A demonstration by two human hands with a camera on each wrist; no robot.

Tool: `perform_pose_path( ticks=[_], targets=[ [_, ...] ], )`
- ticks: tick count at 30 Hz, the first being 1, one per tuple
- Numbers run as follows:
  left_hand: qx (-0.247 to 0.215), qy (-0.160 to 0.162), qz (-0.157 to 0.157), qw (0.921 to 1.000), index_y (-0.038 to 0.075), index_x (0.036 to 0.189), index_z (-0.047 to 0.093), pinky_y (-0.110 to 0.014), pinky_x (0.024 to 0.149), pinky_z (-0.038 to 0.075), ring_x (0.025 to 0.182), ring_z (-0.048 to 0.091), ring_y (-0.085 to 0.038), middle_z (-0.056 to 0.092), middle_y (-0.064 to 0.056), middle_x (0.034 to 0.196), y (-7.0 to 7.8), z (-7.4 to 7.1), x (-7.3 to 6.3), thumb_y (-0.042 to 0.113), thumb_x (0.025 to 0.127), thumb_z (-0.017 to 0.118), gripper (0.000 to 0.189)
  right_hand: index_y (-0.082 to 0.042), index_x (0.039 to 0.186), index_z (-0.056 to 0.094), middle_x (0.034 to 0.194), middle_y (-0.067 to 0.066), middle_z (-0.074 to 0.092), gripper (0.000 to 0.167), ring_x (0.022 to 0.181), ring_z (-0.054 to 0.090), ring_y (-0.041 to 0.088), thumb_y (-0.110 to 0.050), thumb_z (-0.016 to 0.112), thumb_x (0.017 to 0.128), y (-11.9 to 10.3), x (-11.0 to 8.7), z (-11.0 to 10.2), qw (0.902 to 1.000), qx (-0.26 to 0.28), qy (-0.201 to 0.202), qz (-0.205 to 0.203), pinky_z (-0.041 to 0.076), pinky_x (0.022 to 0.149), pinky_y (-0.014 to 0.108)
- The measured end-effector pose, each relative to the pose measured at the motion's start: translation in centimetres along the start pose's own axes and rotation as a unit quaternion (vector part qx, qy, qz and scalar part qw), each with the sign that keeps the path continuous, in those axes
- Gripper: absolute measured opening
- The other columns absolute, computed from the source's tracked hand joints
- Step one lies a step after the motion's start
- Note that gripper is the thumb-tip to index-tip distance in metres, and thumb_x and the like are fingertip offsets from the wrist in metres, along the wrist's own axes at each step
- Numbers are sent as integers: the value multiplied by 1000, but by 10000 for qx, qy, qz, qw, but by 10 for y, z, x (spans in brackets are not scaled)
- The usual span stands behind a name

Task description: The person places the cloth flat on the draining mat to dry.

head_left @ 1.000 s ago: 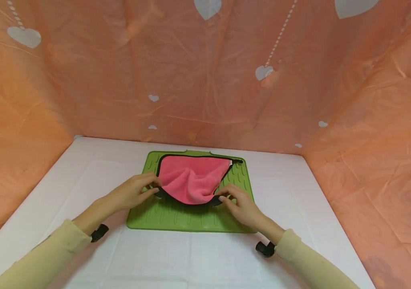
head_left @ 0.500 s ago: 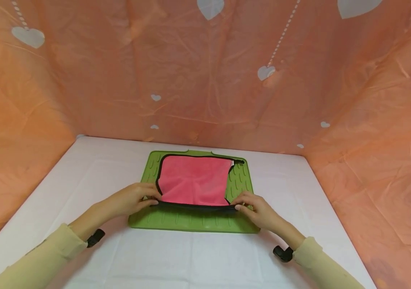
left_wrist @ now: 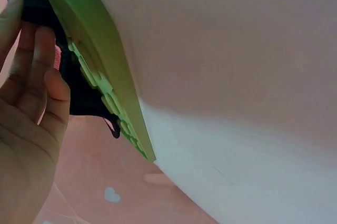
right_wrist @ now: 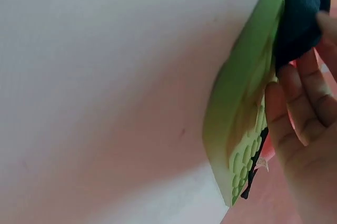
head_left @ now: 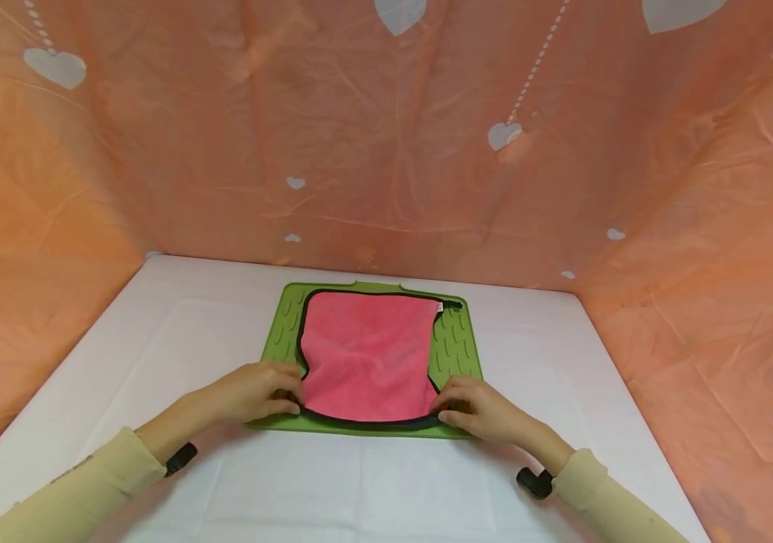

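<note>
A pink cloth (head_left: 369,354) with a black border and a dark underside lies over a green ridged mat (head_left: 454,339). My left hand (head_left: 260,392) pinches its near left corner between thumb and fingers. At the near right corner, my right hand (head_left: 484,409) pinches the border the same way. Both corners are held close to the mat's front edge. The left wrist view shows the dark underside (left_wrist: 84,95) beside the left fingers. In the right wrist view the dark cloth corner (right_wrist: 303,18) is between thumb and fingers. A black loop (head_left: 452,305) and small white tag mark the far right corner.
The mat rests on a table with a white cover (head_left: 359,490). Orange sheeting (head_left: 372,151) with white hearts rises behind the table and along both sides. A black wrist camera (head_left: 534,483) sits under the right wrist, another (head_left: 181,458) under the left.
Both hands have drawn the cloth's near edge toward the person, down to the mat's front. The right hand has also moved right. The cloth, bunched and sagging earlier, is now spread wider and flatter.
</note>
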State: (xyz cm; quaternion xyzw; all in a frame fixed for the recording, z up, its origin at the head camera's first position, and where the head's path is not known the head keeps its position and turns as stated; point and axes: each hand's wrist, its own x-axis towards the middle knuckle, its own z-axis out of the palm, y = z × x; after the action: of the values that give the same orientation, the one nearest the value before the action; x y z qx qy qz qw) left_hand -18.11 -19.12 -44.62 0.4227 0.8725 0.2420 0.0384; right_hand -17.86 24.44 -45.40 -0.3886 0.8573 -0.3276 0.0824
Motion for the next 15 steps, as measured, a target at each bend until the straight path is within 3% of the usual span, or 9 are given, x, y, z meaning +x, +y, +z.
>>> perform_pose_path(
  ticks=[5, 9, 12, 15],
  targets=[
    [-286, 506, -480, 9972, 20, 99, 76, -27, 74, 55, 83, 60, 1, 65, 18, 93, -1, 1, 0, 23, 97, 76, 4, -9, 111, 76, 102, -2, 72, 14, 90, 65, 8, -15, 71, 100, 1, 3, -3, 9970, 463, 458, 420, 56, 77, 28],
    [-650, 1022, -1064, 9869, 14, 102, 74, -26, 67, 54, 79, 61, -4, 69, 11, 89, -2, -1, 3, 16, 99, 73, 4, -7, 112, 75, 100, -2, 72, 15, 86, 65, 7, -15, 70, 100, 4, 8, -3, 9912, 233, 833, 1005, 55, 74, 27],
    [-912, 1100, -1399, 9798, 12, 101, 72, -26, 67, 54, 78, 62, -6, 70, 8, 87, -5, 0, 6, 14, 98, 73, 4, -6, 110, 75, 96, -3, 73, 14, 84, 65, 7, -14, 71, 99, 5, 12, -1, 9873, 189, 816, 1348, 53, 73, 26],
    [-923, 956, -1565, 9787, 13, 98, 72, -27, 69, 53, 79, 62, -5, 69, 9, 87, -8, 3, 7, 15, 97, 75, 5, -6, 107, 75, 89, -5, 74, 12, 78, 65, 6, -14, 72, 98, 4, 15, 1, 9856, 295, 678, 1523, 52, 71, 25]
  ],
)
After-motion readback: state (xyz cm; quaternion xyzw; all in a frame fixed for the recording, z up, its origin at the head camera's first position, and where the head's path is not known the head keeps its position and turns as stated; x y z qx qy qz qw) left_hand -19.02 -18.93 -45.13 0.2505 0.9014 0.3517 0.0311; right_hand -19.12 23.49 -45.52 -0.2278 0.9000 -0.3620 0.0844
